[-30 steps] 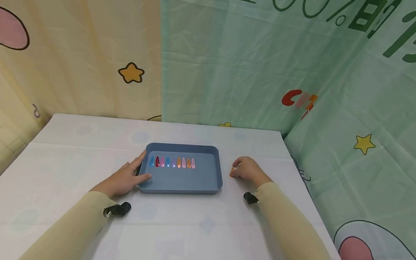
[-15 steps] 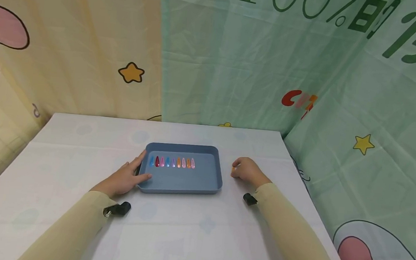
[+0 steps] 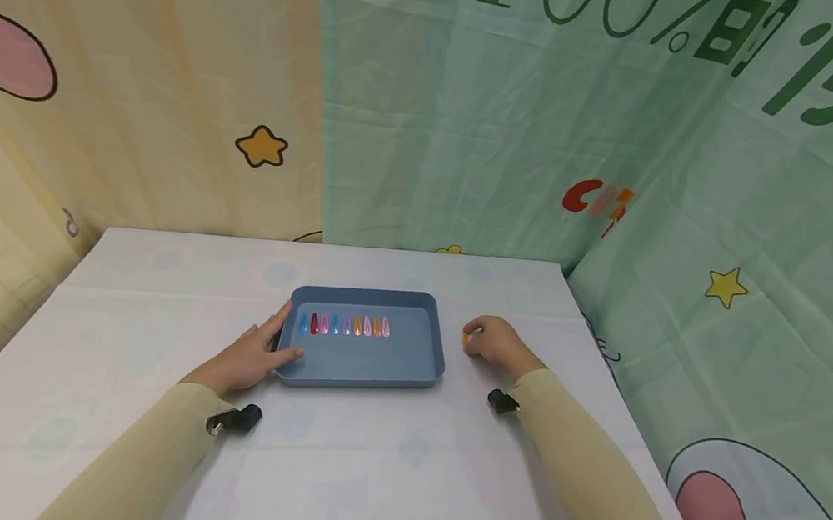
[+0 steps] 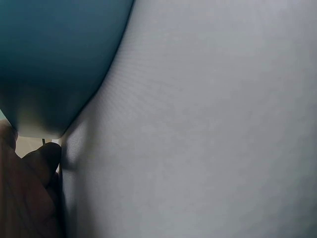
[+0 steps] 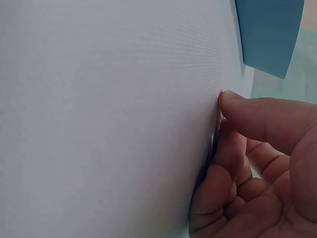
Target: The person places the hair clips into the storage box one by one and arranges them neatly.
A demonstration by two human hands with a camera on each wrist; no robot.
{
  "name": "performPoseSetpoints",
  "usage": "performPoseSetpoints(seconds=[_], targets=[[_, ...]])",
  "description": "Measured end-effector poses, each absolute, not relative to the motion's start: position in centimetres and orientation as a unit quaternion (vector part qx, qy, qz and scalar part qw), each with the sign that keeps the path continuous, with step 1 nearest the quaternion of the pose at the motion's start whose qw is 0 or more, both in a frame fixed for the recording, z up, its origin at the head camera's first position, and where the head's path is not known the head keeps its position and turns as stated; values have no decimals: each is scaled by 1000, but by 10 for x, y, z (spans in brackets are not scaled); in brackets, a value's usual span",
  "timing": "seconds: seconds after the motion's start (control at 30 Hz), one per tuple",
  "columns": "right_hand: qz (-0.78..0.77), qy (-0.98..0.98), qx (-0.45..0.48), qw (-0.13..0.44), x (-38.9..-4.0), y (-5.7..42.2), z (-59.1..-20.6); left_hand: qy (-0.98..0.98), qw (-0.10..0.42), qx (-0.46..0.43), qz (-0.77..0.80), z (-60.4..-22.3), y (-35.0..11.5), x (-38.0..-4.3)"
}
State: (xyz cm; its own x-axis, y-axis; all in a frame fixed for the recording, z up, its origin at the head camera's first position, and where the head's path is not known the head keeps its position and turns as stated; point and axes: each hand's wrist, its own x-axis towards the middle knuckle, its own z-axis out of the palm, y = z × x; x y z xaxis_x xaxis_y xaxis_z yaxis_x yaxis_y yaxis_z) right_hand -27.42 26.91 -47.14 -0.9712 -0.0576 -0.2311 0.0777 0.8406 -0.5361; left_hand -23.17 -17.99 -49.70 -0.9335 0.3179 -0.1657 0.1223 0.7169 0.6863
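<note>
A blue-grey tray (image 3: 361,369) lies on the table with a row of several glossy false nails (image 3: 346,324) in blue, red, pink, purple and orange along its far half. At the tray's left end my left hand (image 3: 245,356) holds the side, thumb over the rim and fingers along the outside. In the left wrist view, part of that hand (image 4: 29,193) shows dark beside the tray wall (image 4: 54,59). Right of the tray, my right hand (image 3: 499,342) pinches an orange false nail (image 3: 465,341) at the tabletop; in the right wrist view the nail (image 5: 221,101) appears edge-on under the thumb.
A white patterned cloth covers the table (image 3: 366,473). Printed curtains (image 3: 444,129) hang behind it and along the right side. Each sleeve has a small black wrist camera (image 3: 235,418) at its cuff.
The right hand stays right of the tray with only slight finger movement, and more of the orange false nail shows now. The left hand and tray have not visibly moved.
</note>
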Motion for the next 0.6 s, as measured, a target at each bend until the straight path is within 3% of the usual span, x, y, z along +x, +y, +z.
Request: performPoseSetpoints(seconds=[0.6], targets=[[-323,937,-12,130,-271,273,-475,915,137,123,358,-500,-181,-233]])
